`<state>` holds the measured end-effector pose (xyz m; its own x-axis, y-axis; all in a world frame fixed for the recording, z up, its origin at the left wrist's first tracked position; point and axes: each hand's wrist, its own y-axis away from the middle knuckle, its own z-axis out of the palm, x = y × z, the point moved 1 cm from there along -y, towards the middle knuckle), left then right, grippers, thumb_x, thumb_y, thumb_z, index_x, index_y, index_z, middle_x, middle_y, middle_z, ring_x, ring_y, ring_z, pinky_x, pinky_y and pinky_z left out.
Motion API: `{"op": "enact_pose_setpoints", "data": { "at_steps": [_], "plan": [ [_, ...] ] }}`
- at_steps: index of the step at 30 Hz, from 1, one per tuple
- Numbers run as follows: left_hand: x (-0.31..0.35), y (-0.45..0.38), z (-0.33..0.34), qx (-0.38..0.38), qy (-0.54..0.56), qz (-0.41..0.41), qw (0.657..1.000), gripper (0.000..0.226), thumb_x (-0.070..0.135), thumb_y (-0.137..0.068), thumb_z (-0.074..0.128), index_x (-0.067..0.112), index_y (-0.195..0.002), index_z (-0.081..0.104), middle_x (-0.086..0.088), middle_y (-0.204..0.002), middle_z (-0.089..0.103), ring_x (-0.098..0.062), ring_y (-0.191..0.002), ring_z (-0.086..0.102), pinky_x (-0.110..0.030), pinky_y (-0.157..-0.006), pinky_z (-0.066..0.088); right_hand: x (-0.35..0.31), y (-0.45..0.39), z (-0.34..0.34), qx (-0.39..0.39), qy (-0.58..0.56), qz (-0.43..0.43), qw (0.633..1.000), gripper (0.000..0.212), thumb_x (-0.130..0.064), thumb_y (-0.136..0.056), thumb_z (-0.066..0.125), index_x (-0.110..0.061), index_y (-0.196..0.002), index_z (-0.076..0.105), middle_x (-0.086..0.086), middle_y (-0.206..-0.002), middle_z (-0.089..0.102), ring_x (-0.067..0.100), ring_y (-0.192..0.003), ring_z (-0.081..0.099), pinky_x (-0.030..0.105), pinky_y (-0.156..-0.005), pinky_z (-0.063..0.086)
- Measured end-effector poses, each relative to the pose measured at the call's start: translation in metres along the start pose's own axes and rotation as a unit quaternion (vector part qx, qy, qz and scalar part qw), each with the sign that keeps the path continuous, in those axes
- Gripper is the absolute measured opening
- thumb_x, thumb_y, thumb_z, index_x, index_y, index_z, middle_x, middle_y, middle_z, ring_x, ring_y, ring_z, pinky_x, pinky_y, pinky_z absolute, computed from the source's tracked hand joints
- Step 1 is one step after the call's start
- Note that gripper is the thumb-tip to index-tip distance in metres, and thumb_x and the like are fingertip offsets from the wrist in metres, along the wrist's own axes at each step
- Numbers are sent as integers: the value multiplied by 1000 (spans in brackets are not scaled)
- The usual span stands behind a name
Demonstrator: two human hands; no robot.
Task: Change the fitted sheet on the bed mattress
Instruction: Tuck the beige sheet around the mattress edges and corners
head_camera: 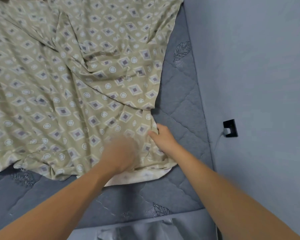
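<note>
Wall (pixel 258 58) ran down the right side, blue-grey, flush against the mattress edge. Mattress (pixel 184 94) was grey-blue, quilted, with leaf embroidery; bare along its right strip and near edge. Fitted sheet (pixel 73 80) was olive-beige with a diamond-and-circle print; it lay rumpled over most of the mattress top, with the near-right corner short of the mattress corner and its pale underside showing at the near hem. Right hand (pixel 163 137) sat at the sheet's right edge, fingers curled into a bunched fold of fabric, thumb on top. Left hand (pixel 121 153) was over the sheet just beside the right one; motion-blurred, so couldn't tell whether its fingers were spread or gripping cloth. Black wall socket (pixel 230 128) had a white plug in it, cable hanging down.
</note>
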<state>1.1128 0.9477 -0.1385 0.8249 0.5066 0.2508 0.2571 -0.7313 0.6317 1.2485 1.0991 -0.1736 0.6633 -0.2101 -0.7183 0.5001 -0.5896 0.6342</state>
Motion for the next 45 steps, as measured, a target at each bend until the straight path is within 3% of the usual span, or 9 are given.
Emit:
{"op": "enact_pose_setpoints", "data": {
  "at_steps": [7,10,14,17,22,30,37,42,45],
  "plan": [
    [52,-24,-21,31,-23,46,998,47,38,-101,47,24,-145,42,-3,-140,45,-27,-125,47,-43,-97,46,97,87,-94,230,72,33,970,26,-29,-100,64,-13,-83,53,-5,-72,56,12,-64,53,37,-63,46],
    [88,-42,-27,60,-37,65,995,45,39,-99,49,23,-140,44,-6,-135,46,-30,-121,49,-45,-94,46,107,87,-108,193,99,49,975,28,-23,-91,69,-17,-78,45,-2,-73,50,13,-62,45,38,-61,43],
    [127,-72,-37,155,-72,120,978,41,34,-93,57,23,-131,48,-8,-140,42,-33,-123,47,-49,-94,45,84,50,-119,150,-60,91,983,38,-50,-87,78,-30,-111,55,-7,-104,66,10,-95,65,36,-87,54],
    [137,-102,-52,176,-133,109,969,50,32,-91,63,27,-138,49,-7,-153,36,-32,-135,38,-51,-100,42,73,21,-120,104,-79,104,986,44,-46,-90,77,-23,-123,58,-5,-97,69,14,-93,67,35,-87,53],
    [113,-149,-68,119,-191,14,974,69,26,-84,69,34,-145,38,-11,-147,31,-35,-135,35,-54,-100,45,84,21,-115,-28,-66,52,996,26,-28,-92,72,-4,-87,66,1,-68,58,14,-65,52,34,-66,41],
    [105,-153,-110,224,-79,178,955,29,9,-78,65,14,-106,62,-4,-102,51,-31,-88,54,-43,-68,42,107,64,-160,172,-241,72,953,21,-7,-70,60,-22,-57,66,11,-103,72,31,-106,69,46,-99,53],
    [91,-132,-130,260,-30,275,925,21,18,-88,43,18,-100,60,3,-95,55,-24,-83,54,-40,-70,36,25,-4,-123,130,-156,5,979,7,-22,-97,72,-25,-104,71,-7,-102,73,5,-95,69,24,-85,54],
    [59,-138,-142,278,1,219,935,19,1,-94,56,16,-104,61,3,-97,68,-27,-77,62,-41,-67,45,-22,-67,-66,63,-66,32,995,49,-35,-91,77,-22,-134,57,0,-126,65,21,-111,65,41,-95,56],
    [40,-145,-159,309,-18,185,933,20,0,-95,52,13,-107,62,-2,-98,71,-31,-73,63,-43,-67,48,-20,-67,-61,79,-84,45,992,38,-25,-89,80,-16,-121,63,5,-112,70,19,-99,66,35,-85,55]
  ]
}}
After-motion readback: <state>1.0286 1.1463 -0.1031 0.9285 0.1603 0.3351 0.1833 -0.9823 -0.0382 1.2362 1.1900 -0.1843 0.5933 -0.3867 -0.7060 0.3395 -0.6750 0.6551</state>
